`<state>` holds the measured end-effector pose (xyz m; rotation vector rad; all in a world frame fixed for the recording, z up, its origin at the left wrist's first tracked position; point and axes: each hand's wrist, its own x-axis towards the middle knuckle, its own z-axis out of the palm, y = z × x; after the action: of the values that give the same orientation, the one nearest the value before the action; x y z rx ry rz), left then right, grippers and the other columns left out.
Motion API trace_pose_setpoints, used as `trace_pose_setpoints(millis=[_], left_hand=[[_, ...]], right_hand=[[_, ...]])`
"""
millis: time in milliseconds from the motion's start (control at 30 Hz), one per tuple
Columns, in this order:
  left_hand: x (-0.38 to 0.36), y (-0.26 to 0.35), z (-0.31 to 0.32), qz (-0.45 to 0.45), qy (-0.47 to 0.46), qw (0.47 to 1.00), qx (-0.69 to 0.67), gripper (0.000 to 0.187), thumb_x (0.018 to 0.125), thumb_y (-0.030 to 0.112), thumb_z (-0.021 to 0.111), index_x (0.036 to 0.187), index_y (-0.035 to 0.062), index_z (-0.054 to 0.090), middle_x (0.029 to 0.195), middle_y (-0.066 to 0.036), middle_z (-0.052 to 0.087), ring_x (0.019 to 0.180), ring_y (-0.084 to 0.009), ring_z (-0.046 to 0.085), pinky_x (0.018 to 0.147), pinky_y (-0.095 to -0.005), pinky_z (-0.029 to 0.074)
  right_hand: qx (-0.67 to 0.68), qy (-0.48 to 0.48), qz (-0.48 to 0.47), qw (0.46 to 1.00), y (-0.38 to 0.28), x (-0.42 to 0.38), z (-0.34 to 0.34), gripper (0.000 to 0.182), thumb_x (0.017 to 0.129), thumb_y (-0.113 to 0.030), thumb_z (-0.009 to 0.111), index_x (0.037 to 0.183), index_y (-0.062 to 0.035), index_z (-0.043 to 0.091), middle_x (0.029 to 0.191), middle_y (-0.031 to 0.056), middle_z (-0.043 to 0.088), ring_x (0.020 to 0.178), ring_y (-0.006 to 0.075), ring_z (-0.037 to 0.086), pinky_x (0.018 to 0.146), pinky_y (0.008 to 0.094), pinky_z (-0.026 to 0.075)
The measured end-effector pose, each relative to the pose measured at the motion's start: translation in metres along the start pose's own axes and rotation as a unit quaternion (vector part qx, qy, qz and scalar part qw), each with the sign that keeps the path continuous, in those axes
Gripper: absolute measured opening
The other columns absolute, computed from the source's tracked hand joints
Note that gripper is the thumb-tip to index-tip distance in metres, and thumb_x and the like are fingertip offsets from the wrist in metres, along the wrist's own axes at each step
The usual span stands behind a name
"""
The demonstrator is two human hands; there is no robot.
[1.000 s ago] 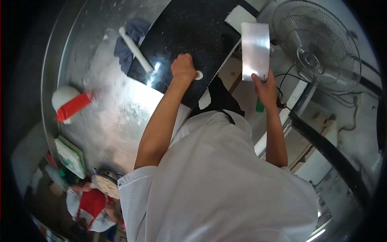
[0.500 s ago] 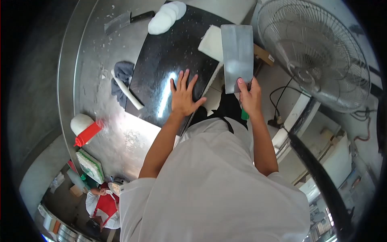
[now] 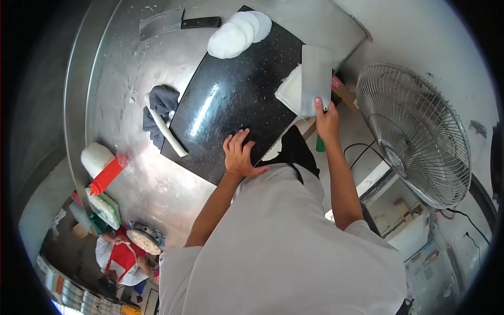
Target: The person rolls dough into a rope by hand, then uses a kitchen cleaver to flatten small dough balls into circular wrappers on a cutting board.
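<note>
My right hand (image 3: 326, 122) is closed round the handle of a broad cleaver (image 3: 316, 79), its thumb against the base of the blade. The green end of the handle shows below the hand. The blade covers part of a folded white cloth (image 3: 290, 92) at the right side of a shiny black board (image 3: 231, 89). My left hand (image 3: 239, 153) rests near the board's front edge, fingers apart and slightly bent, holding nothing. Several thin white discs (image 3: 231, 39) overlap at the far end of the board. A white roll (image 3: 167, 130) lies along the left edge.
A second cleaver (image 3: 163, 23) lies on the metal table (image 3: 126, 84). Nearby are a dark cloth (image 3: 164, 100), a red squeeze bottle (image 3: 107, 174) and a white lump (image 3: 96, 159). A wire fan (image 3: 415, 136) stands right. Another person (image 3: 123, 260) in a red apron works at lower left.
My left hand has drawn back toward my body, with its fingers more bent. The cleaver has moved a little over the folded cloth. The view has shifted.
</note>
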<state>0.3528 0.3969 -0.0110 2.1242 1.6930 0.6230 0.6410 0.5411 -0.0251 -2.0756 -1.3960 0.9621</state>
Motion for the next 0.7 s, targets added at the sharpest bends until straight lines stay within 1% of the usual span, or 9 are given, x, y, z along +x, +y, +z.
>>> trace_pose_setpoints(millis=[67,133,233,300,333,433,467,600,700], left_hand=[[-0.005,0.003,-0.003,-0.005,0.012,1.0,-0.018,0.087,0.067,0.081,0.071,0.112,0.007,0.06,0.145,-0.02,0.053,0.135,-0.038,0.049,0.114,-0.0581,0.026],[-0.001,-0.001,-0.002,0.001,0.029,0.999,-0.027,0.089,0.068,0.083,0.069,0.111,0.0061,0.059,0.142,-0.02,0.054,0.132,-0.0387,0.05,0.112,-0.0584,0.028],[0.003,-0.001,-0.003,0.023,0.052,0.997,-0.042,0.086,0.068,0.081,0.07,0.109,0.0063,0.059,0.139,-0.019,0.057,0.131,-0.0386,0.052,0.112,-0.058,0.028],[0.006,0.001,-0.006,0.046,0.063,0.995,-0.064,0.08,0.069,0.076,0.073,0.106,0.0071,0.059,0.138,-0.017,0.059,0.13,-0.0371,0.052,0.111,-0.0581,0.03],[0.006,0.002,-0.007,0.063,0.068,0.993,-0.07,0.077,0.07,0.074,0.074,0.106,0.0073,0.059,0.139,-0.017,0.058,0.13,-0.0366,0.052,0.11,-0.0581,0.03],[0.011,-0.008,-0.006,0.123,0.052,0.986,-0.097,0.07,0.072,0.067,0.076,0.106,0.0082,0.06,0.139,-0.015,0.058,0.129,-0.0348,0.053,0.11,-0.058,0.031],[0.013,-0.009,-0.011,0.13,0.053,0.983,-0.12,0.061,0.075,0.06,0.076,0.106,0.0091,0.061,0.139,-0.016,0.057,0.129,-0.0362,0.053,0.111,-0.0558,0.033],[0.049,-0.027,-0.031,0.06,0.186,0.944,-0.266,0.029,0.089,0.025,0.068,0.109,0.0044,0.062,0.131,-0.021,0.057,0.124,-0.0397,0.054,0.105,-0.0493,0.043],[0.053,0.01,-0.051,-0.024,0.219,0.962,-0.161,0.041,0.094,0.03,0.064,0.125,0.0041,0.059,0.131,-0.022,0.056,0.128,-0.0411,0.05,0.113,-0.0525,0.035]], right_hand=[[-0.024,-0.029,0.051,0.998,-0.027,0.002,-0.015,0.055,0.1,-0.046,0.066,0.112,0.0077,0.065,0.098,0.0287,0.072,0.087,0.0429,0.07,0.083,0.0459,0.054],[0.069,0.012,0.066,0.995,-0.022,-0.015,-0.01,0.055,0.1,-0.047,0.067,0.112,0.0074,0.065,0.098,0.0283,0.071,0.085,0.0411,0.07,0.081,0.0447,0.054],[0.047,0.029,0.052,0.997,-0.012,-0.049,0.008,0.057,0.1,-0.049,0.065,0.109,0.007,0.065,0.097,0.0288,0.07,0.086,0.0405,0.069,0.082,0.0449,0.053],[-0.077,0.019,0.019,0.997,0.013,-0.058,0.026,0.058,0.1,-0.05,0.064,0.107,0.007,0.065,0.095,0.0286,0.07,0.086,0.0402,0.068,0.083,0.0453,0.052],[-0.018,0.002,0.064,0.998,0.014,-0.057,0.025,0.06,0.1,-0.053,0.063,0.102,0.0076,0.064,0.092,0.028,0.069,0.087,0.0415,0.066,0.085,0.0476,0.051],[0.0,0.051,-0.012,0.999,0.013,-0.077,0.017,0.057,0.1,-0.054,0.064,0.088,0.0004,0.058,0.06,0.0057,0.053,0.047,0.0167,0.053,0.045,0.0343,0.042],[0.036,0.05,0.042,0.997,0.002,-0.11,0.006,0.056,0.1,-0.054,0.065,0.087,-0.0005,0.057,0.059,0.0055,0.052,0.046,0.0161,0.052,0.045,0.0339,0.041],[0.143,0.06,0.148,0.977,-0.02,-0.206,-0.003,0.052,0.098,-0.051,0.069,0.087,-0.0017,0.056,0.06,0.0057,0.055,0.045,0.0147,0.053,0.044,0.0331,0.041],[0.129,0.051,0.183,0.973,0.019,-0.271,0.007,0.051,0.096,-0.049,0.072,0.091,0.0,0.059,0.061,0.0066,0.057,0.047,0.0158,0.054,0.045,0.034,0.043]])
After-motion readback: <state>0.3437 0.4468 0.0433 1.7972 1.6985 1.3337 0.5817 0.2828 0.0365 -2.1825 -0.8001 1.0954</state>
